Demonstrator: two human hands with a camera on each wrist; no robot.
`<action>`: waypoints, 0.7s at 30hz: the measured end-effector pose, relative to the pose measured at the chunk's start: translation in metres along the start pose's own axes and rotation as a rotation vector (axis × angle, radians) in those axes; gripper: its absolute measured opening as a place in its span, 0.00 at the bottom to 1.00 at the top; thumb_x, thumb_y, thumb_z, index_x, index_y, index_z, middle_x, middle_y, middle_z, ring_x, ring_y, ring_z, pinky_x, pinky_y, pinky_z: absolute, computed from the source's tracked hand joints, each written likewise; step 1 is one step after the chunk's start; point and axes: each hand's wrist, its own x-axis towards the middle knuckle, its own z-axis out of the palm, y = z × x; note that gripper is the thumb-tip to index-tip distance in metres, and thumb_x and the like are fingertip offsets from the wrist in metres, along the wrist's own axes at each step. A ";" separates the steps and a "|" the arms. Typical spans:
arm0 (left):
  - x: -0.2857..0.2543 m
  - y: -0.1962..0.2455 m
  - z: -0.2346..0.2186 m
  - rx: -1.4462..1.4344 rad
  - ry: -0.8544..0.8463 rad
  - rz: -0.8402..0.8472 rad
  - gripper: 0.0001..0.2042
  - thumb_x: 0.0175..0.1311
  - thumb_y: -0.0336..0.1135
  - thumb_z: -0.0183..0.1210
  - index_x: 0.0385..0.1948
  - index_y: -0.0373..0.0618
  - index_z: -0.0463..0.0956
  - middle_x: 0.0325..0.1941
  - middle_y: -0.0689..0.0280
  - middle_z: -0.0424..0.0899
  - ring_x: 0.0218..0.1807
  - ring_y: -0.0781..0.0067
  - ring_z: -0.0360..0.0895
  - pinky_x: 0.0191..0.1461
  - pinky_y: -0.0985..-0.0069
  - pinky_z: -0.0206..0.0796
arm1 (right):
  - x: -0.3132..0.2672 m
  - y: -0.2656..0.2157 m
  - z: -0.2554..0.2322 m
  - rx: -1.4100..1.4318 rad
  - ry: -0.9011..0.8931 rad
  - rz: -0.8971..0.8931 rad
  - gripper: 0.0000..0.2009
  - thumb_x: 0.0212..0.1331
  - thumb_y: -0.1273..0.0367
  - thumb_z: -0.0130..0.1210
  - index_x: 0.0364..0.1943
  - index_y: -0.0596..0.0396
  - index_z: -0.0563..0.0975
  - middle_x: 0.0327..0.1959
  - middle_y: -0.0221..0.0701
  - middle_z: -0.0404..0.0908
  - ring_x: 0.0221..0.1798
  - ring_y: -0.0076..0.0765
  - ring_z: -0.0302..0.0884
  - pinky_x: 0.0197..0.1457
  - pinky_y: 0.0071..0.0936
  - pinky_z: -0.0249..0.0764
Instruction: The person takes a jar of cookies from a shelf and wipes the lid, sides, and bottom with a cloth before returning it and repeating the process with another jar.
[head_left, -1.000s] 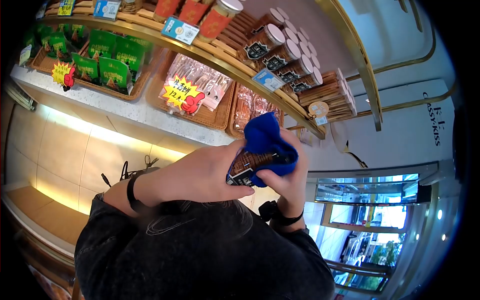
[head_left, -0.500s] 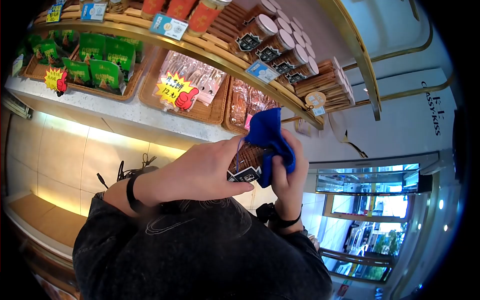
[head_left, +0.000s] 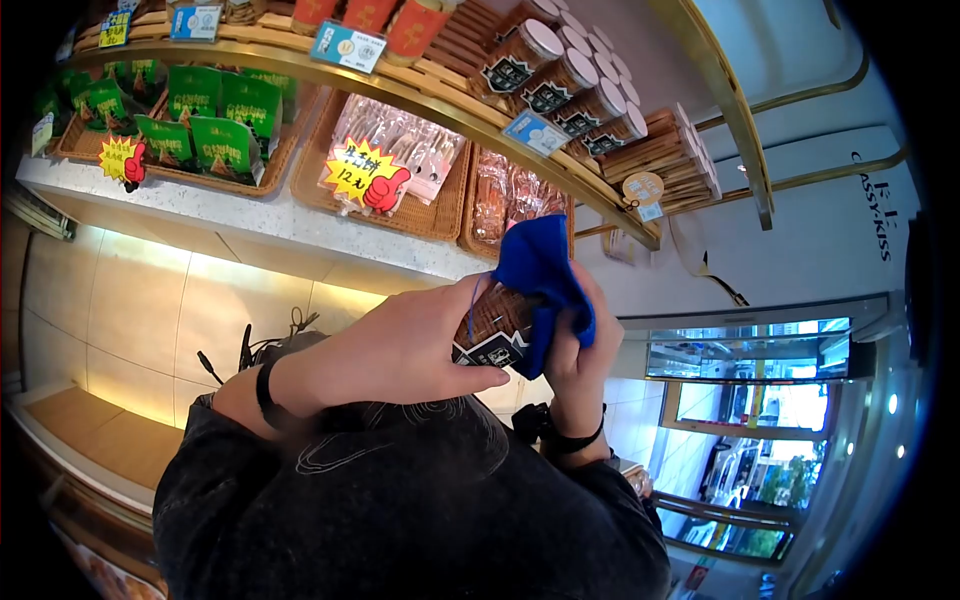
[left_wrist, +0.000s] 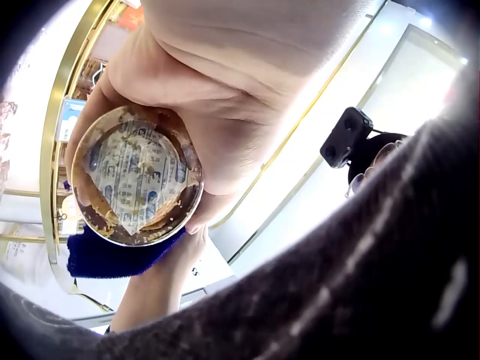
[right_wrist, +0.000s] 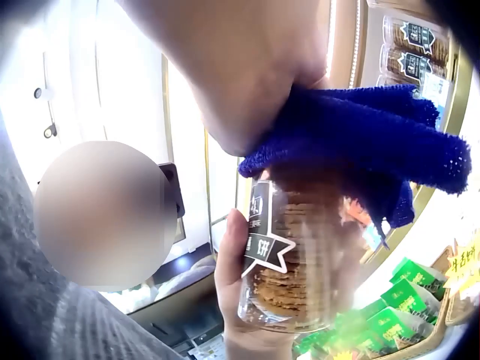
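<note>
My left hand [head_left: 405, 335] grips a clear jar [right_wrist: 300, 247] of stacked round brown biscuits, fingers wrapped around its side. A black label with a white zigzag edge [head_left: 497, 352] faces up by the thumb. With my right hand [head_left: 590, 345] I hold a blue cloth [head_left: 540, 260] bunched over the other end of the jar, hiding that end. The left wrist view looks straight at the jar's round base [left_wrist: 135, 176], where a printed white packet shows through. Below it in that view, the cloth's edge [left_wrist: 112, 256] sticks out.
Ahead stands a shelf with rows of similar lidded jars [head_left: 570, 80] behind a brass rail. Under it, wicker baskets hold green packets [head_left: 225, 140] and wrapped goods [head_left: 420, 160] on a speckled counter [head_left: 250, 215]. A glass door [head_left: 750, 450] is at the right.
The cloth, earlier cupped open around the jar's end, is now folded closer over it. My right thumb has moved from the jar's near side onto the cloth. The jar stays in my left hand.
</note>
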 end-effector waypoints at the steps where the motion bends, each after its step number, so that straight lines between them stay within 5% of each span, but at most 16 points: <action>1: 0.000 0.000 0.000 -0.002 -0.001 0.000 0.37 0.48 0.47 0.66 0.56 0.34 0.60 0.42 0.48 0.78 0.46 0.48 0.76 0.48 0.63 0.67 | -0.003 0.006 0.003 0.035 0.058 -0.026 0.22 0.54 0.68 0.54 0.53 0.64 0.70 0.48 0.45 0.77 0.49 0.42 0.77 0.53 0.30 0.70; 2: -0.001 -0.001 -0.001 -0.017 -0.002 0.009 0.37 0.47 0.47 0.66 0.57 0.34 0.59 0.43 0.47 0.78 0.46 0.48 0.76 0.49 0.63 0.67 | -0.004 0.009 0.005 0.072 0.115 -0.057 0.23 0.60 0.61 0.54 0.52 0.67 0.70 0.44 0.43 0.79 0.45 0.34 0.78 0.51 0.27 0.70; 4: -0.002 -0.003 -0.002 -0.027 0.000 0.018 0.38 0.47 0.47 0.66 0.57 0.35 0.59 0.43 0.47 0.78 0.47 0.49 0.76 0.49 0.63 0.67 | -0.001 0.003 0.010 0.085 0.115 -0.123 0.26 0.62 0.56 0.50 0.53 0.68 0.68 0.45 0.43 0.78 0.47 0.35 0.77 0.52 0.28 0.70; 6: -0.004 -0.009 0.002 -0.070 0.042 0.103 0.38 0.48 0.46 0.66 0.58 0.34 0.58 0.43 0.48 0.78 0.46 0.49 0.76 0.50 0.64 0.67 | 0.000 -0.004 0.017 0.130 0.193 -0.249 0.26 0.55 0.60 0.58 0.54 0.63 0.69 0.51 0.48 0.75 0.54 0.49 0.75 0.55 0.36 0.71; 7: -0.004 -0.008 0.002 -0.067 0.038 0.106 0.38 0.48 0.46 0.66 0.58 0.34 0.58 0.43 0.48 0.78 0.46 0.49 0.76 0.50 0.64 0.67 | -0.002 -0.001 0.016 0.089 0.192 -0.227 0.32 0.56 0.47 0.54 0.52 0.66 0.70 0.49 0.48 0.77 0.51 0.49 0.77 0.54 0.34 0.71; 11: -0.002 -0.008 0.007 -0.226 -0.055 0.050 0.39 0.49 0.45 0.66 0.59 0.34 0.57 0.43 0.49 0.79 0.46 0.56 0.78 0.49 0.69 0.68 | -0.022 0.021 0.021 0.405 0.360 0.049 0.37 0.59 0.43 0.46 0.54 0.69 0.66 0.47 0.43 0.76 0.51 0.39 0.74 0.56 0.32 0.69; 16: 0.004 -0.016 0.007 -0.319 -0.100 0.139 0.39 0.49 0.44 0.66 0.60 0.32 0.56 0.42 0.50 0.79 0.43 0.61 0.79 0.47 0.71 0.69 | -0.003 0.021 0.018 0.338 0.280 -0.278 0.40 0.48 0.45 0.61 0.52 0.69 0.69 0.46 0.50 0.78 0.48 0.45 0.79 0.53 0.33 0.71; 18: 0.004 -0.011 0.006 -0.324 -0.118 0.089 0.39 0.49 0.44 0.66 0.60 0.32 0.56 0.42 0.50 0.78 0.43 0.61 0.79 0.47 0.71 0.69 | -0.008 0.029 0.013 0.319 0.202 -0.265 0.42 0.41 0.48 0.67 0.54 0.68 0.68 0.47 0.49 0.78 0.49 0.44 0.79 0.53 0.32 0.71; 20: 0.003 -0.007 0.009 -0.329 -0.139 0.038 0.39 0.49 0.44 0.66 0.60 0.32 0.56 0.41 0.50 0.78 0.43 0.61 0.79 0.48 0.71 0.69 | -0.011 0.019 0.000 0.155 0.165 -0.181 0.38 0.46 0.49 0.64 0.54 0.67 0.69 0.46 0.47 0.78 0.46 0.43 0.79 0.51 0.32 0.72; 21: 0.004 -0.007 0.011 -0.262 -0.084 0.049 0.40 0.49 0.44 0.66 0.60 0.32 0.55 0.41 0.51 0.78 0.43 0.61 0.78 0.48 0.72 0.69 | -0.011 0.016 -0.001 0.118 0.174 0.037 0.37 0.48 0.49 0.63 0.54 0.66 0.69 0.45 0.46 0.79 0.44 0.42 0.80 0.50 0.31 0.73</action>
